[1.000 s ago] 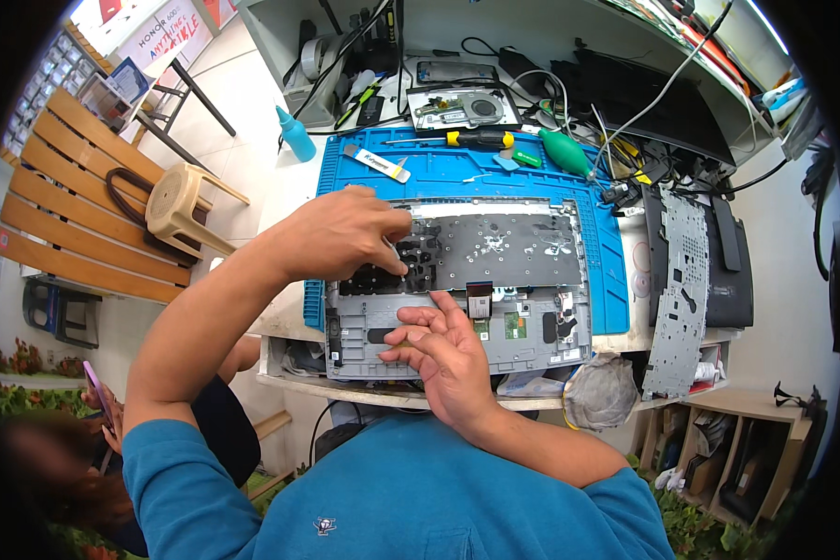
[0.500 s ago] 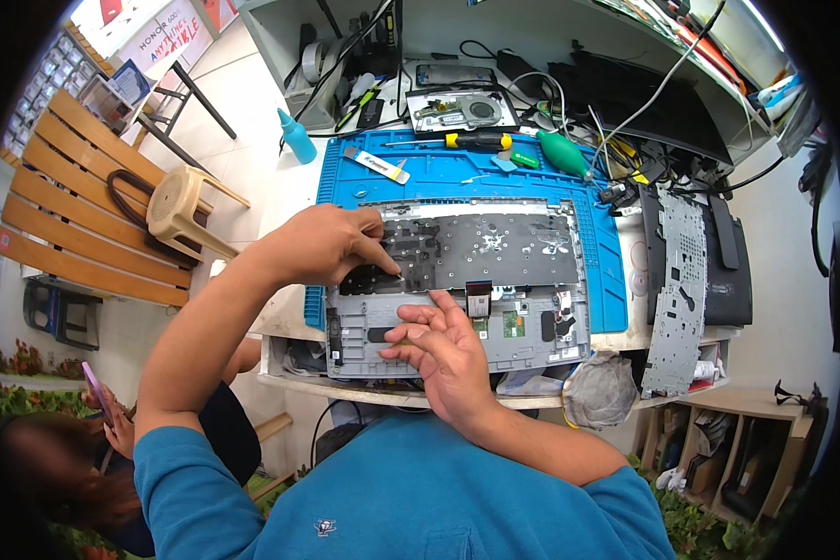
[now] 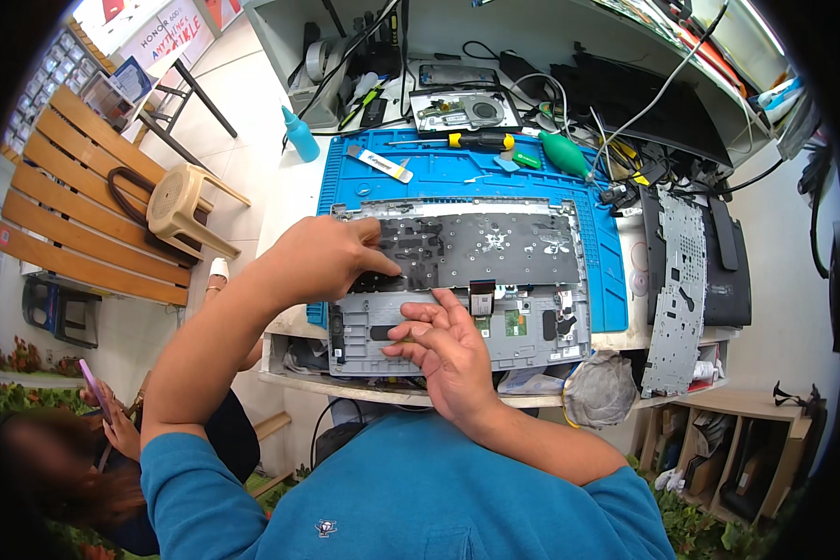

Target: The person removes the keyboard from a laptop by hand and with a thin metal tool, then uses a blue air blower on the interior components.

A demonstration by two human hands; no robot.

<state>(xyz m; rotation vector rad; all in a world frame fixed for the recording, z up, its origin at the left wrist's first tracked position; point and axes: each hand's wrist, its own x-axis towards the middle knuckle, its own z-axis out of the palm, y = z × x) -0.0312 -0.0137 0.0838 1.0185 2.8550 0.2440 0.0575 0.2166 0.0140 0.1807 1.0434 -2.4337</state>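
Note:
An opened grey laptop keyboard cover point(image 3: 401, 305) lies inner side up on a blue repair mat point(image 3: 336, 191). A black perforated keyboard back plate point(image 3: 504, 257) covers its far half. My left hand point(image 3: 331, 254) bears on the left part of that plate, one digit stretched to its surface and the others bent beside it. My right hand point(image 3: 453, 350) hovers low over the near half, fingers spread, with a fingertip at the plate's near edge. Right of that fingertip, a dark ribbon cable with a white label point(image 3: 482, 299) stands out at the edge.
Beyond the cover lie a yellow-black screwdriver point(image 3: 481, 141), a green air blower point(image 3: 562, 154) and a blue bottle point(image 3: 299, 135). A loose metal keyboard plate point(image 3: 677, 289) leans at the right. A seated person with a pink phone point(image 3: 93, 383) is at the lower left.
My left hand and forearm have shifted slightly toward me, while the digit stays on the same spot of the plate. My right hand has hardly moved.

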